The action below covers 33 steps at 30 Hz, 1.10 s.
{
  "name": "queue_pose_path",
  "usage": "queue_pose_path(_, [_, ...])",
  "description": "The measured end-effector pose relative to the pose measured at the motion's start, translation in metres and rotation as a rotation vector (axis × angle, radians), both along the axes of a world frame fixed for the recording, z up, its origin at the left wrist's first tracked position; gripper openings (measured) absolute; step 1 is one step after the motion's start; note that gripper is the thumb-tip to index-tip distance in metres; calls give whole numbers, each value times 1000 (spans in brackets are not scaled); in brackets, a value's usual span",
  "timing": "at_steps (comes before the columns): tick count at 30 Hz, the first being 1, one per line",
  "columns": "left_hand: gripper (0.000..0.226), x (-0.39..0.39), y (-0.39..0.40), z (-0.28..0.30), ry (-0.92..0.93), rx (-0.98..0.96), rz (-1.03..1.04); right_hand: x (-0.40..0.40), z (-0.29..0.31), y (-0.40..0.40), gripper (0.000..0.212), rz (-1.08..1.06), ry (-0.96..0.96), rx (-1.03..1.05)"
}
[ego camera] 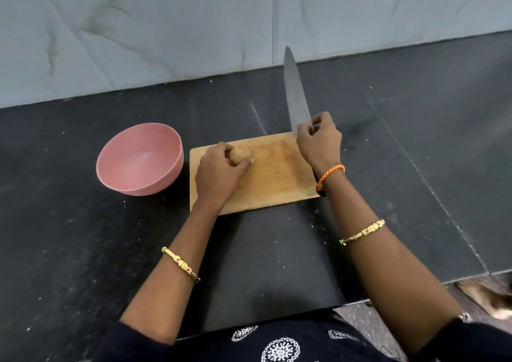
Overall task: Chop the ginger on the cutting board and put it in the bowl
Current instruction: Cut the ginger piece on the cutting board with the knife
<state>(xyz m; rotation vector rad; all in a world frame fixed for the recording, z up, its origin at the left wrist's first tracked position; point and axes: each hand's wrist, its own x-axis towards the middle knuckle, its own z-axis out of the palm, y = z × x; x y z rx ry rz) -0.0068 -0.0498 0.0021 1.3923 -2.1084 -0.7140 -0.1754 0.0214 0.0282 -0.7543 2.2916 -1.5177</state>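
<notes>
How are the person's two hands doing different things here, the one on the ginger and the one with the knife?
The left hand rests low on the cutting board, cupped over the ginger; the right hand is at the board's far right corner, gripping the knife. The left hand pins its object down, while the right holds the blade raised, pointing up and away. Both are closed around something, and both arms wear gold bangles.

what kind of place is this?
Likely a home kitchen counter: dark stone countertop against a grey marbled wall, with a wooden cutting board, a pink bowl and a large knife.
</notes>
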Motion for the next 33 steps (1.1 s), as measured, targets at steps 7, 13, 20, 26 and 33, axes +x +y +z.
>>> queue_pose_path(7, [68,-6,14,-8,-102,22,76,21,6,-35,15,243,-118,144])
queue_pose_path(13, [69,6,8,3,-51,195,-125,41,12,8,17,400,-67,228])
queue_pose_path(20, [67,-3,11,1,23,239,-99,52,8,39,27,451,129,281])
queue_pose_path(26, [68,-22,18,1,74,239,-131,44,2,35,28,472,192,360])
queue_pose_path(33, [68,-20,17,2,166,260,-75,39,-5,49,28,461,160,388])
